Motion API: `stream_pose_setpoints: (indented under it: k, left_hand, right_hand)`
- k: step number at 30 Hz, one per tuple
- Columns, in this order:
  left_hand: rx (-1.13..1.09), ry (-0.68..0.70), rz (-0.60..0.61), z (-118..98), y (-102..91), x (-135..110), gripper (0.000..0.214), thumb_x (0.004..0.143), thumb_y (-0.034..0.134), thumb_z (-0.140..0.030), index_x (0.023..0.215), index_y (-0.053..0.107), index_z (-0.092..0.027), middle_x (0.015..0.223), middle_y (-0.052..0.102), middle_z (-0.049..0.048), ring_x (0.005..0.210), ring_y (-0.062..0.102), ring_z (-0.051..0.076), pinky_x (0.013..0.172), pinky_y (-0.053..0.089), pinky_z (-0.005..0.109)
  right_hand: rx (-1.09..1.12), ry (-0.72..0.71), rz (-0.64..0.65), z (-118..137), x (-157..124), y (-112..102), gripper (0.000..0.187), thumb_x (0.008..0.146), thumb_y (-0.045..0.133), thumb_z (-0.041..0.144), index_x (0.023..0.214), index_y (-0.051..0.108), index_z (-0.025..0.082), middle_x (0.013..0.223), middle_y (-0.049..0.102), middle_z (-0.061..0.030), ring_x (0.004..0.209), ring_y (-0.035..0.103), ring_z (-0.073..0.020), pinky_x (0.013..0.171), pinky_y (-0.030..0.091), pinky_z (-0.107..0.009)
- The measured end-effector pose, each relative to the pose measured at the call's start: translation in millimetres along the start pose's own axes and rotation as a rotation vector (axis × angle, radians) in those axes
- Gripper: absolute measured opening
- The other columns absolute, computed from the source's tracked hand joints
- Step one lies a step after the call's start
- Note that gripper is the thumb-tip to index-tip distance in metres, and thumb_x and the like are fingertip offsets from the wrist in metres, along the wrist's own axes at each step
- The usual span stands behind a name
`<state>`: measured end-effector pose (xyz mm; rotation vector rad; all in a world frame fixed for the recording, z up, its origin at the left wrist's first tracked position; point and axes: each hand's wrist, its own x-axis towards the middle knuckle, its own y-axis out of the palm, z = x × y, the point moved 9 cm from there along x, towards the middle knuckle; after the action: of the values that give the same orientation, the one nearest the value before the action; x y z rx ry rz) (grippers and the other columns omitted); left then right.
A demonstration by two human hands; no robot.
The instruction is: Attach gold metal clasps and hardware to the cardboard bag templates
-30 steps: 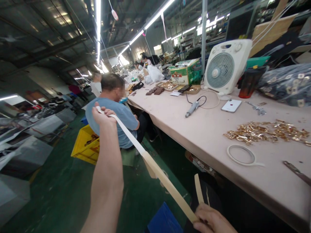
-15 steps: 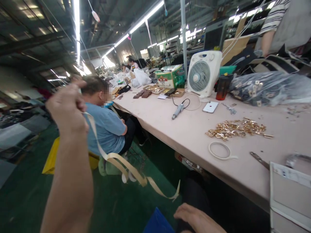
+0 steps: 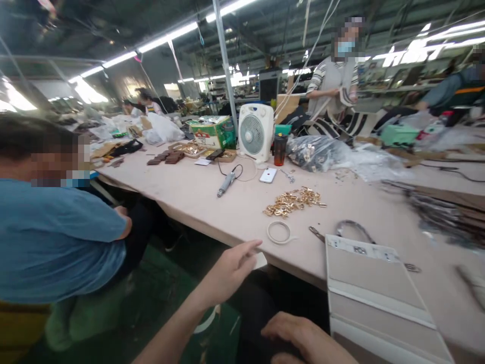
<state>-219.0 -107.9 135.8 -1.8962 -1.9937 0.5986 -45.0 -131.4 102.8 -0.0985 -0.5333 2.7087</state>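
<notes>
Tape roll [image 3: 278, 233]: on your table [image 3: 185, 197], seems not finished.
Left hand [image 3: 231, 270]: loosely open; cannot tell if you hold white scrap [image 3: 261, 260].
Right hand [image 3: 299, 331]: loosely open, seems empty.
Gold clips [image 3: 293, 201]: piled, look unused.

A: Background, on my feed?
B: I log a dark ceiling [image 3: 259, 34], lit strip lights [image 3: 166, 38] in a slanting row, green floor [image 3: 161, 275].
A: Furniture?
B: I note one long, pale-topped bench [image 3: 189, 202]; grey post [image 3: 226, 71] rising toward the ceiling.

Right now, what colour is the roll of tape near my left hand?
The roll of tape is off-white; the head view shows it best.
</notes>
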Motion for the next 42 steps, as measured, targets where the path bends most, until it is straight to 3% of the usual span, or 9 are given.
stream_pose_setpoints:
  k: [3, 7, 10, 15, 20, 24, 27, 35, 42]
  left_hand:
    - [0.030, 0.085, 0.088, -19, 29.7, 11, 0.047, 0.101, 0.054, -0.028, 0.147, 0.056, -0.022, 0.110, 0.073, 0.0036, 0.096, 0.066, 0.017, 0.093, 0.049, 0.028]
    - [0.118, 0.188, 0.155, -36, 62.3, 21, 0.052, 0.101, 0.054, -0.023, 0.152, 0.049, -0.024, 0.113, 0.076, 0.0034, 0.105, 0.069, 0.019, 0.096, 0.050, 0.029]
    - [0.192, 0.252, 0.182, -45, 83.0, 25, 0.053, 0.101, 0.054, -0.023, 0.154, 0.046, -0.023, 0.117, 0.076, 0.0053, 0.111, 0.070, 0.022, 0.100, 0.051, 0.033]
    - [0.232, 0.307, 0.192, -58, 100.9, 26, 0.049, 0.103, 0.052, -0.027, 0.152, 0.047, -0.022, 0.125, 0.074, 0.0097, 0.116, 0.070, 0.025, 0.101, 0.053, 0.037]
    - [0.187, 0.325, 0.164, -60, 102.2, 29, 0.045, 0.102, 0.055, -0.025, 0.146, 0.052, -0.021, 0.124, 0.074, 0.0105, 0.114, 0.071, 0.026, 0.099, 0.053, 0.036]
    - [0.197, 0.357, 0.166, -62, 103.5, 32, 0.023, 0.102, 0.055, -0.024, 0.116, 0.072, -0.019, 0.111, 0.077, 0.0079, 0.107, 0.070, 0.023, 0.094, 0.051, 0.032]
    - [0.212, 0.363, 0.218, -62, 109.1, 33, 0.023, 0.104, 0.054, -0.024, 0.100, 0.075, -0.018, 0.097, 0.077, 0.0057, 0.095, 0.071, 0.019, 0.085, 0.050, 0.027]
    - [0.105, 0.279, 0.193, -61, 107.6, 36, 0.023, 0.100, 0.057, -0.024, 0.092, 0.078, -0.018, 0.086, 0.077, 0.0019, 0.080, 0.068, 0.016, 0.073, 0.043, 0.024]
    - [-0.078, 0.096, 0.212, -46, 112.3, 38, 0.028, 0.094, 0.060, -0.033, 0.077, 0.077, -0.018, 0.070, 0.068, -0.0009, 0.067, 0.057, 0.014, 0.063, 0.038, 0.023]
  right_hand:
    - [-0.123, 0.022, -0.165, -8, -20, -41, 0.025, 0.096, 0.067, 0.027, 0.120, 0.074, 0.029, 0.114, 0.077, -0.0046, 0.104, 0.073, -0.0206, 0.091, 0.057, -0.026]
    - [-0.302, -0.032, -0.532, 0, -43, -106, 0.014, 0.100, 0.063, 0.027, 0.111, 0.072, 0.026, 0.108, 0.076, -0.0062, 0.101, 0.072, -0.0206, 0.089, 0.056, -0.030]
    - [-0.382, -0.065, -0.570, 9, -43, -125, 0.014, 0.099, 0.066, 0.027, 0.111, 0.071, 0.025, 0.108, 0.075, -0.0067, 0.102, 0.071, -0.0211, 0.089, 0.056, -0.031]
    - [-0.393, -0.056, -0.426, 5, -26, -118, 0.017, 0.099, 0.066, 0.029, 0.115, 0.071, 0.026, 0.109, 0.075, -0.0062, 0.100, 0.070, -0.0206, 0.088, 0.056, -0.032]
    - [-0.362, -0.008, -0.438, -9, -23, -118, 0.015, 0.101, 0.062, 0.029, 0.108, 0.075, 0.026, 0.102, 0.077, -0.0061, 0.093, 0.073, -0.0213, 0.083, 0.057, -0.032]
    - [-0.369, -0.005, -0.461, -12, -26, -120, 0.013, 0.100, 0.062, 0.028, 0.102, 0.075, 0.025, 0.097, 0.077, -0.0055, 0.089, 0.072, -0.0213, 0.080, 0.056, -0.032]
    - [-0.375, 0.023, -0.455, -14, -28, -118, 0.012, 0.101, 0.061, 0.028, 0.099, 0.073, 0.025, 0.094, 0.074, -0.0044, 0.088, 0.069, -0.0202, 0.079, 0.053, -0.030]
    - [-0.272, 0.092, -0.456, -24, -31, -112, 0.009, 0.102, 0.057, 0.024, 0.096, 0.063, 0.023, 0.094, 0.066, -0.0023, 0.089, 0.062, -0.0179, 0.080, 0.046, -0.028]
    - [-0.172, 0.064, -0.489, -25, -33, -112, 0.011, 0.100, 0.058, 0.016, 0.091, 0.062, 0.022, 0.091, 0.064, -0.0013, 0.087, 0.060, -0.0160, 0.079, 0.047, -0.027]
